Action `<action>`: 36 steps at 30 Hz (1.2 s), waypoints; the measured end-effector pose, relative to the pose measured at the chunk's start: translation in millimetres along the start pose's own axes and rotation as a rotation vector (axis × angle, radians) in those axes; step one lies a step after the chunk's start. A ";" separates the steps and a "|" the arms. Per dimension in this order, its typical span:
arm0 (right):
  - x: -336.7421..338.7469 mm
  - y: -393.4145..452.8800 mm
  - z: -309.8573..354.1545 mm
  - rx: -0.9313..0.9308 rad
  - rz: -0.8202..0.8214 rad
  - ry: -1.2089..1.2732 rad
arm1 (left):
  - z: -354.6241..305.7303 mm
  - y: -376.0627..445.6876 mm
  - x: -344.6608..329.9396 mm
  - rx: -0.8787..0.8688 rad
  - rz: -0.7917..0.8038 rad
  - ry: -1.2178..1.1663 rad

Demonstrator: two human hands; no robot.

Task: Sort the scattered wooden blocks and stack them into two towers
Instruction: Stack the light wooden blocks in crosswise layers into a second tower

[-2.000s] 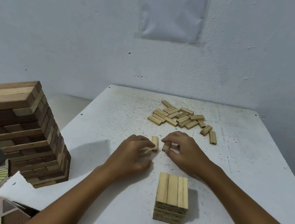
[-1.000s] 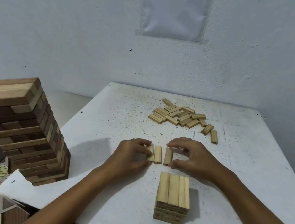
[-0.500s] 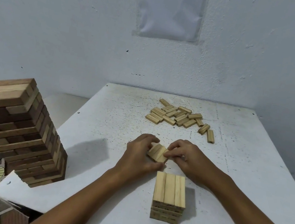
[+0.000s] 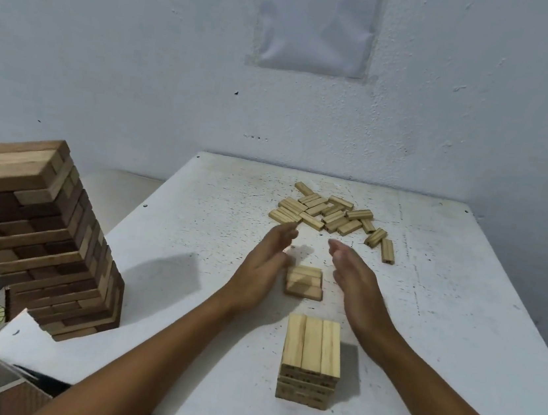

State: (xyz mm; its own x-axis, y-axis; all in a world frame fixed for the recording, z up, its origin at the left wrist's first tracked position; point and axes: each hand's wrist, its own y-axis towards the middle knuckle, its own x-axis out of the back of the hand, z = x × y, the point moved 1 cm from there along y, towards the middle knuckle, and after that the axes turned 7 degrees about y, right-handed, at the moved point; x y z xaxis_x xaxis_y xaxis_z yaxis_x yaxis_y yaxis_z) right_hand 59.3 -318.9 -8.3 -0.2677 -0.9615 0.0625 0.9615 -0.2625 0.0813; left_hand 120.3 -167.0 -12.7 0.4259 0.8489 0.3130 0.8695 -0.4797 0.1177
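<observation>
Three blocks (image 4: 305, 282) lie side by side mid-table, apparently a second tower's base. The left hand (image 4: 263, 268) and right hand (image 4: 351, 279) flank them, fingers straight, holding nothing. A short stack (image 4: 310, 360) stands nearer. The pile (image 4: 330, 216) beyond remains unsorted; most work is judged outstanding.

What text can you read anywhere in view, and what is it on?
Only the paper sheet on the wall carries text:
Top line: cut off by the frame edge, unreadable.
"5. Ambil blok berbaki di sekitar kawasan pemindaran dan" (small, some letters uncertain)
"masukkan ke dalam struktur atau alihkan ke kawasan"
"simpanan"
Wooden blocks and towers: no readable markings.
</observation>
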 end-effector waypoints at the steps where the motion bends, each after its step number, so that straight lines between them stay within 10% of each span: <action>1: -2.6 0.3 -0.2 -0.045 0.002 0.137 | -1.8 -2.5 -3.9 0.042 -0.022 -0.130; 19: -26.6 -2.5 0.9 -0.083 -0.026 0.428 | -14.6 -11.8 -32.2 0.096 -0.124 -0.431; 27: 18.1 6.3 3.3 0.038 0.199 -0.355 | 0.7 -5.8 16.7 -0.045 0.063 0.464; 36: 29.3 12.9 -1.8 0.038 0.320 -0.529 | 10.5 2.9 26.8 -0.058 0.140 0.545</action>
State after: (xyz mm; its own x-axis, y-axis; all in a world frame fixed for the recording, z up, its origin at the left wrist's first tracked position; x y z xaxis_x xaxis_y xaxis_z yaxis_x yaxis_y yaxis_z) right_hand 64.0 -350.6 -7.2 0.0300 -0.8188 0.5733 0.9989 0.0446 0.0114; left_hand 136.8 -143.3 -13.8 0.3324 0.5464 0.7687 0.7922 -0.6040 0.0868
